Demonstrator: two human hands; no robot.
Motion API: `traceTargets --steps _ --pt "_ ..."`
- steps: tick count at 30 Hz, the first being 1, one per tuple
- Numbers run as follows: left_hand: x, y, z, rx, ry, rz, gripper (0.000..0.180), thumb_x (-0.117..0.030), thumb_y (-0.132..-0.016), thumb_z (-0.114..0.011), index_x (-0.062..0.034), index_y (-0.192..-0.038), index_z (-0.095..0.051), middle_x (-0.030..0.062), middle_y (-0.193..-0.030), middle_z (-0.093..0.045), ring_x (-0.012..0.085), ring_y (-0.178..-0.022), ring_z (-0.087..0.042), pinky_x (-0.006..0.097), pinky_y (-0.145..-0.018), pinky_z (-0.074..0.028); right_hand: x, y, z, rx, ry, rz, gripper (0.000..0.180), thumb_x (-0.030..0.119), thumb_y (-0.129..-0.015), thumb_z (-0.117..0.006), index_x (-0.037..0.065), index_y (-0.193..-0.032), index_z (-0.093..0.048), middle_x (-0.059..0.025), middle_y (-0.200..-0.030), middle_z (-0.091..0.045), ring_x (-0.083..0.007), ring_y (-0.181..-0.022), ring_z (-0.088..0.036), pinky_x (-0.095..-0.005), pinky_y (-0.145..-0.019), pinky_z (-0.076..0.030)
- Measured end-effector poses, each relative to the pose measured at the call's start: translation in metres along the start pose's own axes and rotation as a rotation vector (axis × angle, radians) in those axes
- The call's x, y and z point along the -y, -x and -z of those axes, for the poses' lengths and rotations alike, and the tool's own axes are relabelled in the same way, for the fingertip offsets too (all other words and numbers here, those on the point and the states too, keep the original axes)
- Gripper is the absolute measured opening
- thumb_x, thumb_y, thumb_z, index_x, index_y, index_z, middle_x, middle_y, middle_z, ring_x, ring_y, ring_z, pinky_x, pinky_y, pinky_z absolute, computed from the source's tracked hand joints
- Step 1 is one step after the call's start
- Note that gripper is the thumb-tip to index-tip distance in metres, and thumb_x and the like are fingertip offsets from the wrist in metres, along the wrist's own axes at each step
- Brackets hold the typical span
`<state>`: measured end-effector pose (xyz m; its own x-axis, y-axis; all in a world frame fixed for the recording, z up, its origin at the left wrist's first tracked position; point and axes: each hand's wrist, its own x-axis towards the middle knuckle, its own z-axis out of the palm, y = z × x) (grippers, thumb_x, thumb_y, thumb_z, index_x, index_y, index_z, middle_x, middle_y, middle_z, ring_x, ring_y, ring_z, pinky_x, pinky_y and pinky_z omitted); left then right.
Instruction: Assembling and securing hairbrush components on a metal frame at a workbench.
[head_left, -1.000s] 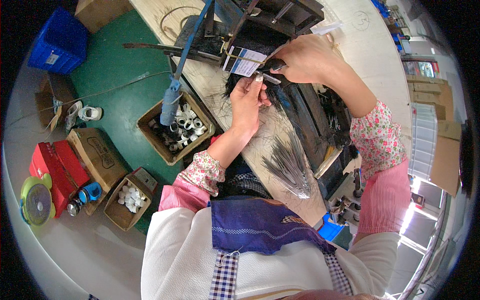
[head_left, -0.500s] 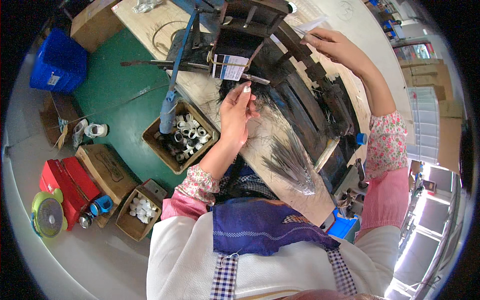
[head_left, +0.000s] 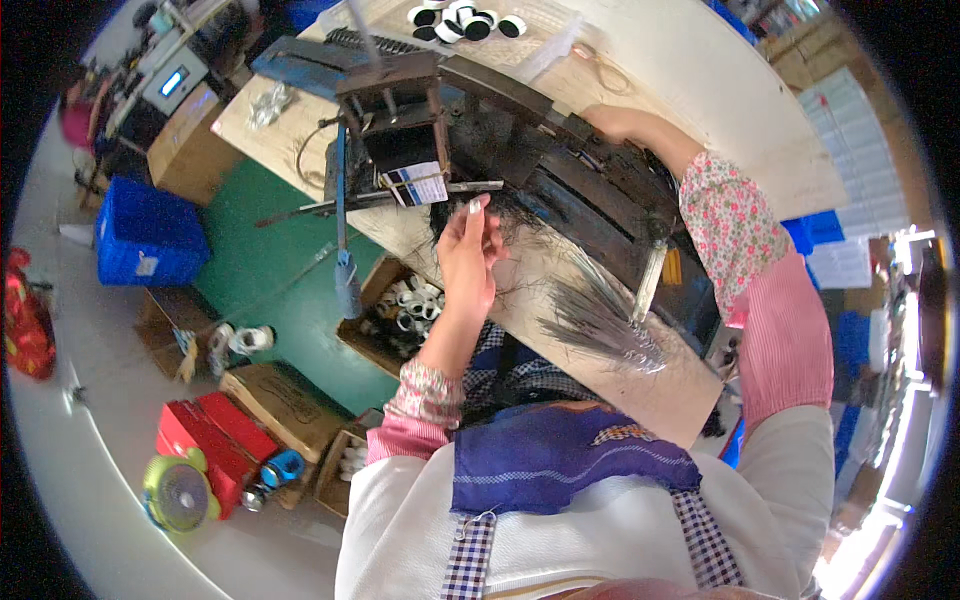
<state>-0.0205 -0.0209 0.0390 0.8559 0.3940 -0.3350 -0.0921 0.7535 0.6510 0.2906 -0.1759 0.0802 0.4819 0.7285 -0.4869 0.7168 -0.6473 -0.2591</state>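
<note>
My left hand (head_left: 470, 255) is closed, thumb against curled fingers, with a white covering on the thumb tip. Whatever it may pinch is too small to make out. It is beside a clump of black bristles (head_left: 515, 215), just below a thin metal bar (head_left: 475, 187) on a dark metal machine (head_left: 585, 205). A blue and white card (head_left: 425, 186) is strapped to the machine's upright frame. My right hand (head_left: 612, 122) reaches to the machine's far side, its fingertips hidden there. A fan-shaped bundle of grey bristles (head_left: 600, 320) lies on the wooden bench nearer me.
A blue-handled lever (head_left: 346, 285) hangs off the machine's left, above a box of white rings (head_left: 365, 325). Black and white round pieces (head_left: 465, 22) are on the far tabletop. On the floor at left are a blue bin (head_left: 150, 235), a red box (head_left: 215, 440) and a green fan (head_left: 180, 495).
My right hand has come down from above the machine's far part to its far side. The view has shifted, bringing the round pieces into sight. My left hand stays near the metal bar.
</note>
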Motion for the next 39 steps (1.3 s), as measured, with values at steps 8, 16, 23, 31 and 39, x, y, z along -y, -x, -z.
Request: traceTargets --steps 8,16,23,31,39 --pt "-0.068 0.079 0.045 -0.333 -1.748 -1.444 0.043 -0.010 -0.084 -0.062 -0.0023 -0.125 -0.051 0.0190 -0.119 -0.052 0.0313 -0.107 -0.051 0.044 -0.088 -0.045 0.123 0.188 0.058 -0.642 -0.144 0.037 0.043 0.034 -0.099 -0.041 -0.004 -0.112 -0.056 -0.0234 -0.105 -0.061 -0.0335 -0.095 -0.059 -0.0366 -0.085 -0.046" --pt "-0.145 0.035 0.158 -0.752 -1.965 -1.000 0.060 -0.014 -0.083 -0.062 -0.0162 -0.139 -0.042 0.0177 -0.104 -0.064 0.0352 -0.083 -0.063 0.044 -0.067 -0.049 0.154 0.300 -0.123 -0.430 -0.778 0.059 0.039 0.037 -0.096 -0.044 0.007 -0.118 -0.055 -0.0065 -0.112 -0.058 -0.0139 -0.091 -0.053 -0.0282 -0.074 -0.047" --pt "-0.110 0.041 0.140 -0.680 -1.790 -0.813 0.065 -0.014 -0.084 -0.062 -0.0079 -0.142 -0.033 0.0263 -0.116 -0.058 0.0398 -0.099 -0.061 0.045 -0.078 -0.051 0.168 0.333 -0.238 -0.282 -1.443 -0.034 0.041 0.039 -0.100 -0.037 0.008 -0.120 -0.054 -0.0023 -0.082 -0.054 -0.0095 -0.074 -0.049 -0.0223 -0.069 -0.043" --pt "-0.008 0.090 -0.007 0.019 -1.730 -1.279 0.050 -0.008 -0.080 -0.066 0.0006 -0.126 -0.048 0.0220 -0.136 -0.040 0.0381 -0.123 -0.038 0.047 -0.103 -0.030 0.187 0.322 -0.259 -0.400 -2.127 -0.185 0.024 0.021 -0.094 -0.054 0.001 -0.107 -0.059 0.0041 -0.074 -0.048 -0.0048 -0.069 -0.044 -0.0206 -0.062 -0.035" --pt "0.049 0.079 -0.111 0.412 -0.520 0.370 0.028 -0.026 -0.092 -0.057 -0.0062 -0.110 -0.053 0.0054 -0.091 -0.061 0.0132 -0.070 -0.058 0.025 -0.061 -0.047 0.138 0.332 -0.123 -1.244 -0.433 -0.227 0.015 0.002 -0.084 -0.061 0.002 -0.099 -0.063 -0.0116 -0.088 -0.064 -0.0238 -0.077 -0.062 -0.0316 -0.070 -0.049"
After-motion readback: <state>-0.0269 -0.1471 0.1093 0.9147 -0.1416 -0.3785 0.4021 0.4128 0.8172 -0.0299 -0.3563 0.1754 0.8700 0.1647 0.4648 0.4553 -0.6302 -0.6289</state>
